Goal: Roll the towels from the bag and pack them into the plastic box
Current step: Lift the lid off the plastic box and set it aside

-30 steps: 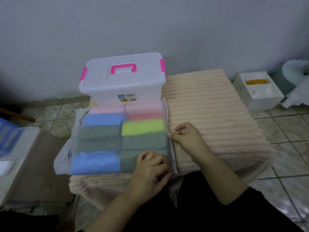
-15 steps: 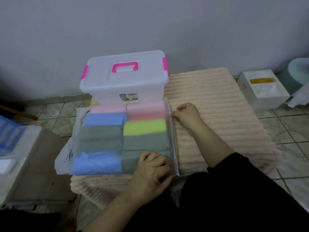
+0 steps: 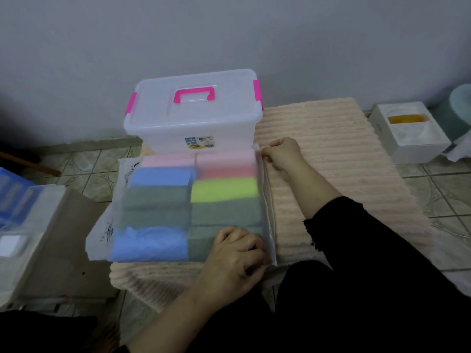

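Right hand [image 3: 281,154] is pinching the far end of the bag [image 3: 183,207] zip strip, left hand [image 3: 237,256] is gripping the near corner; plastic box [image 3: 193,113] sitting lidded behind.

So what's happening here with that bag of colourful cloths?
A person is opening a frosted zip bag full of folded towels that lies on a peach mat. The left hand pins the near corner of the bag's zip edge, while the right hand pinches the far end of that edge. No towel is out yet. The plastic box behind the bag has its lid on.
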